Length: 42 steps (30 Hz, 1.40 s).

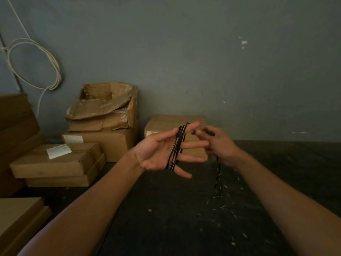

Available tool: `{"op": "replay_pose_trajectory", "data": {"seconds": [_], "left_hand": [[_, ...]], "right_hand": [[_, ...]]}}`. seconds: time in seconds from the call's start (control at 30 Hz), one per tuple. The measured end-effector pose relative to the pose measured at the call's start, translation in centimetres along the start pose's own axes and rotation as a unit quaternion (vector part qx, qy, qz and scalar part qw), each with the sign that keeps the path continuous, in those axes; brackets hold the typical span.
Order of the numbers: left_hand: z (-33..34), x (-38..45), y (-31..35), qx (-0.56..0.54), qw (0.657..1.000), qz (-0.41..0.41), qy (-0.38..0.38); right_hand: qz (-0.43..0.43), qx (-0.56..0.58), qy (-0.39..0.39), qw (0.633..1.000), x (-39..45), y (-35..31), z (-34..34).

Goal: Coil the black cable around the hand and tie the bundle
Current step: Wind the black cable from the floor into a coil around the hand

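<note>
My left hand (pixel 156 154) is held out palm up with the fingers spread and pointing right. Several turns of the black cable (pixel 176 146) wrap across those four fingers near their base. My right hand (pixel 215 143) is just to the right of the fingertips, its thumb and fingers pinched on the cable. From under that hand the loose cable hangs down to the dark floor, where its slack lies in a faint loop (pixel 218 193).
Cardboard boxes stand along the grey wall: a torn open box (pixel 108 106) on a stack at the left, flat boxes (pixel 55 163) in front of it, one box (pixel 166 124) behind my hands. A white cable coil (pixel 36 61) hangs on the wall at the upper left.
</note>
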<state>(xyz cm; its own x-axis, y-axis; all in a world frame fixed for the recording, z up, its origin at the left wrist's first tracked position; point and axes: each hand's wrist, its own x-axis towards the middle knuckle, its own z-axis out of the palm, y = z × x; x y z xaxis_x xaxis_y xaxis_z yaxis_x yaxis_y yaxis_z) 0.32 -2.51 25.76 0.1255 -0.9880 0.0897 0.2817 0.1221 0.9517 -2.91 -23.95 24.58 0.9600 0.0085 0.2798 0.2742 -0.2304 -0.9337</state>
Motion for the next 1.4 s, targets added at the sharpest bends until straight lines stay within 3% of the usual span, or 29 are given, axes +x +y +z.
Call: {"op": "replay_pose_trajectory", "data": {"seconds": [0.23,0.4,0.6,0.77,0.87,1.03,1.17,1.4], "left_hand": [[-0.3,0.1,1.8,0.009,0.997,0.053,0.050],[-1.0,-0.1,3.1,0.013,0.992,0.085,0.094],[-2.0,0.2,3.6,0.000,0.978,0.117,0.172],[-2.7,0.8,2.8,-0.025,0.960,0.147,0.238],[-3.3,0.6,2.2,-0.025,0.946,0.152,0.285],[-4.4,0.0,1.2,-0.002,0.927,0.139,0.348],[-4.6,0.1,0.5,0.018,0.926,0.103,0.362],[-3.8,0.4,-1.1,0.091,0.950,0.007,0.299]], "right_hand": [[0.081,0.148,0.007,0.986,-3.0,6.8,4.8],[0.128,0.308,0.014,0.943,-4.1,7.8,6.8],[0.132,0.233,-0.039,0.963,-5.2,6.6,9.1],[0.145,0.234,-0.097,0.956,-5.7,4.3,10.4],[0.146,0.166,-0.100,0.970,-5.8,2.9,10.3],[0.100,-0.058,-0.102,0.988,-5.8,0.5,9.1],[-0.003,-0.240,-0.077,0.968,-5.1,-2.3,7.7],[-0.073,-0.384,-0.052,0.919,-1.4,-7.4,2.9]]}}
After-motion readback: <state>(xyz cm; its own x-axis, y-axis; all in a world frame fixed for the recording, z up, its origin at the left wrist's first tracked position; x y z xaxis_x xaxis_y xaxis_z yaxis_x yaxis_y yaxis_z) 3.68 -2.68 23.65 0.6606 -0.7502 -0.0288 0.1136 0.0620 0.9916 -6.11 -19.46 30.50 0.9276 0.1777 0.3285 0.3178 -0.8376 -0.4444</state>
